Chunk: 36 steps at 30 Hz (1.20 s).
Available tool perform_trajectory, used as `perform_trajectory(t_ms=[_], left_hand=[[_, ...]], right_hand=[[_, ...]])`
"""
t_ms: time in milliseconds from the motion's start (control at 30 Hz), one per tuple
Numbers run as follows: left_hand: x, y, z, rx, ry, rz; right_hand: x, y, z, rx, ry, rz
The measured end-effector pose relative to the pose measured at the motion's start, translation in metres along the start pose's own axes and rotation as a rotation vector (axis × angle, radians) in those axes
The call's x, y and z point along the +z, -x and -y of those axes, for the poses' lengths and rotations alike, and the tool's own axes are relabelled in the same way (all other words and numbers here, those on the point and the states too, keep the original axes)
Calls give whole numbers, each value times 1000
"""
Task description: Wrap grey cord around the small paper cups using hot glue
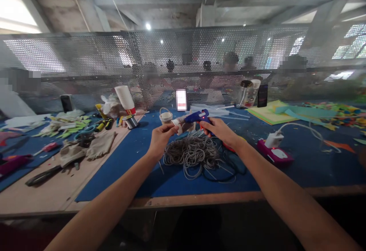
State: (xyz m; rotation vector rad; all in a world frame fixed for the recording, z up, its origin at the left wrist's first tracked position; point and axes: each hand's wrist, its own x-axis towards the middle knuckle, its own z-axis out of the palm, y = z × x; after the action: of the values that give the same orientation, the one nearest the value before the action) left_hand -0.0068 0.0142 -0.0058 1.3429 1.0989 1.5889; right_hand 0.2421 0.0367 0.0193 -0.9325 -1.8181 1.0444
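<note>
My right hand [219, 129] is closed round a blue glue gun [196, 117] with a small red light on its body. The gun's nozzle points left, close to a small white cup-like piece [175, 122] pinched between the fingers of my left hand [161, 138]. Whether nozzle and piece touch, I cannot tell. Below both hands lies a tangled heap of grey cord [194, 153] on the blue mat. Just behind my left hand stands a small white cup with a looped handle [166, 116].
To the left are stacked paper cups [125, 97], fabric gloves [100, 146], scissors [42, 175] and green strips. A lit phone [181, 100] stands against the mesh partition [183, 49]. On the right, a white charger [273, 139] sits in a purple power block [281, 159], near coloured sheets [268, 113].
</note>
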Motion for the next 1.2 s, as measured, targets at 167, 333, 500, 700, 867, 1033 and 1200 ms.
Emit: perform_trajectory(t_ms=[167,333,500,700,867,1033,1200], left_hand=[[-1,-1,2,31,-29,20],[-1,0,3,61,-52,33],[-1,-1,4,89,-65,29],[0,-1,3,85,-63,14],[0,1,2,44,-21,27],[1,1,0,-25,16,23],[1,0,-1,-84,75,3]], right_hand=[[5,1,3,-42,109,-76],[3,1,5,-68,196,-140],[3,1,4,-80,339,-218],[1,-1,1,-60,327,-334],[-13,-7,-6,4,117,-417],[-42,-14,-22,127,86,-457],[-68,-16,-46,316,550,-454]])
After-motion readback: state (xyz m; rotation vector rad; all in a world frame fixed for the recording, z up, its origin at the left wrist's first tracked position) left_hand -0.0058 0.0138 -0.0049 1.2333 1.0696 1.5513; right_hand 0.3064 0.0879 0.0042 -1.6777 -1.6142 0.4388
